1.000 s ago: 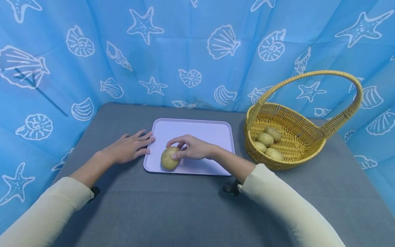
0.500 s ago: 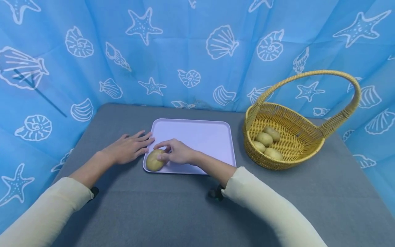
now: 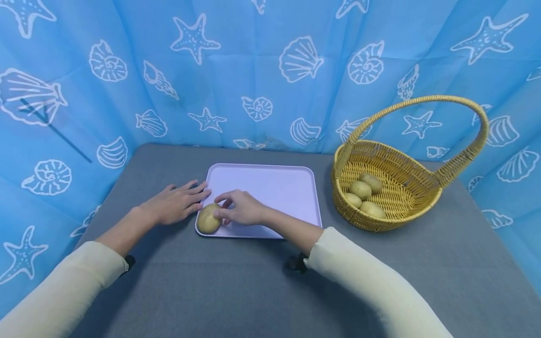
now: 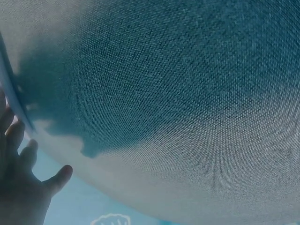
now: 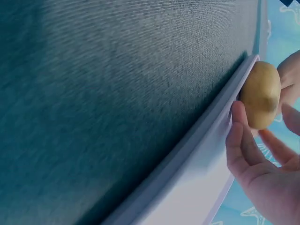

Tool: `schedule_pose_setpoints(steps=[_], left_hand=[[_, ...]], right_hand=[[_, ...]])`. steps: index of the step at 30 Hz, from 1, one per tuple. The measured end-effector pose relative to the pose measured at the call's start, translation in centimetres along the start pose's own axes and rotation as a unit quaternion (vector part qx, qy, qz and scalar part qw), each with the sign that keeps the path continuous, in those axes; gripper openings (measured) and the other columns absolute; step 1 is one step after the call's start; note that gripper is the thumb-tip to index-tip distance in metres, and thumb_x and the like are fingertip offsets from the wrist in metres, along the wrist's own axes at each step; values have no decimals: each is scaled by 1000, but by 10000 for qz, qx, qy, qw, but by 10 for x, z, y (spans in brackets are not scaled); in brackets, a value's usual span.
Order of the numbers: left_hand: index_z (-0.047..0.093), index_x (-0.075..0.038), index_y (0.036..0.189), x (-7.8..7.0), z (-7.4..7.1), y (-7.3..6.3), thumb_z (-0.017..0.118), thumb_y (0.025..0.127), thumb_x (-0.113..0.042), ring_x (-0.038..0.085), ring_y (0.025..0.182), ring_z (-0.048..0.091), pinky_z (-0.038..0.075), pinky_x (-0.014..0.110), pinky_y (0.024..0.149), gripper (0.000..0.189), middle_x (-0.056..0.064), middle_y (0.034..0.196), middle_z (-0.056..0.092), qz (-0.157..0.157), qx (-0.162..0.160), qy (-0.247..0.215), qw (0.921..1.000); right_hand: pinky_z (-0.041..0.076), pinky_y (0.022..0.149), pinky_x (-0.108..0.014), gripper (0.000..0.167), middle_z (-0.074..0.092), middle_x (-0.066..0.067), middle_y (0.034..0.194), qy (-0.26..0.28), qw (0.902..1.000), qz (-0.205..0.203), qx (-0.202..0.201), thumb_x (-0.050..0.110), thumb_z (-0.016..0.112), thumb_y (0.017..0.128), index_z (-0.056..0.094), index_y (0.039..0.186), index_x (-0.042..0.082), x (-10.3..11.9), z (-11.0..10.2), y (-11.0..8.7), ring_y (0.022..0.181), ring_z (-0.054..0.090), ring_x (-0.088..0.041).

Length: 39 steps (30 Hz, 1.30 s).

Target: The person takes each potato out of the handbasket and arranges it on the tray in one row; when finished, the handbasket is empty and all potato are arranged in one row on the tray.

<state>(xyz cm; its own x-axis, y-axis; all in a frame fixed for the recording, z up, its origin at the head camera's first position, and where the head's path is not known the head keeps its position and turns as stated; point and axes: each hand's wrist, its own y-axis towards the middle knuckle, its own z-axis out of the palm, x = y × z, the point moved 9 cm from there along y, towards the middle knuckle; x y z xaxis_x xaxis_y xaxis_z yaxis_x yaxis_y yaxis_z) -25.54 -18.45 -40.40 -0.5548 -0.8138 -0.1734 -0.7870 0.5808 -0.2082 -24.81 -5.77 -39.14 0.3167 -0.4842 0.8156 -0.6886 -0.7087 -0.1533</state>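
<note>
Large potato (image 3: pixel 207 220) seated at tray's (image 3: pixel 270 180) eight o'clock; right hand (image 3: pixel 241 208) loosely parted at its edge, left hand (image 3: pixel 177 205) spread at nine. Fingertips best eased off evenly, lest rolling be started. Slack around potato shown by right wrist view; basket (image 3: pixel 399 202), three o'clock, only by head view.

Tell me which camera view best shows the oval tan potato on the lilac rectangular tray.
The right wrist view: the oval tan potato appears largest there, with little of it covered. The head view shows it smaller, from above, its edge overlapped by the right hand. The left wrist view does not show it.
</note>
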Motion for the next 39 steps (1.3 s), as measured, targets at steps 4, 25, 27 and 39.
schedule_pose_setpoints(steps=[4,25,27,39], left_hand=[[37,-12,154,-2,-1,2,45,107,-32,44,147,21,22,76,105,52,15,161,28,17,18,101,9999],[32,-12,156,-3,1,1,43,107,-37,42,149,19,20,73,109,57,13,162,27,-124,209,233,9994],[33,-12,156,-4,-2,0,44,106,-38,42,148,18,20,73,109,57,14,162,27,-122,263,237,9993],[32,-11,156,-3,-5,2,45,105,-43,44,148,15,18,74,109,62,14,162,25,-164,436,-60,9989]], right_hand=[[54,80,-24,45,66,-17,124,-190,9990,-290,285,20,62,100,54,140,0,4,-7,-10,95,71,-22],[46,104,-49,69,50,-11,148,-458,9906,227,1266,29,76,90,46,149,8,-24,-145,-174,128,57,-27],[47,103,-48,69,50,-13,148,-498,9903,455,1216,28,75,91,45,149,7,-36,-162,-187,129,55,-31],[43,106,-48,74,33,-27,156,41,9866,1578,416,20,64,98,22,157,1,-121,-245,-234,138,40,-45]])
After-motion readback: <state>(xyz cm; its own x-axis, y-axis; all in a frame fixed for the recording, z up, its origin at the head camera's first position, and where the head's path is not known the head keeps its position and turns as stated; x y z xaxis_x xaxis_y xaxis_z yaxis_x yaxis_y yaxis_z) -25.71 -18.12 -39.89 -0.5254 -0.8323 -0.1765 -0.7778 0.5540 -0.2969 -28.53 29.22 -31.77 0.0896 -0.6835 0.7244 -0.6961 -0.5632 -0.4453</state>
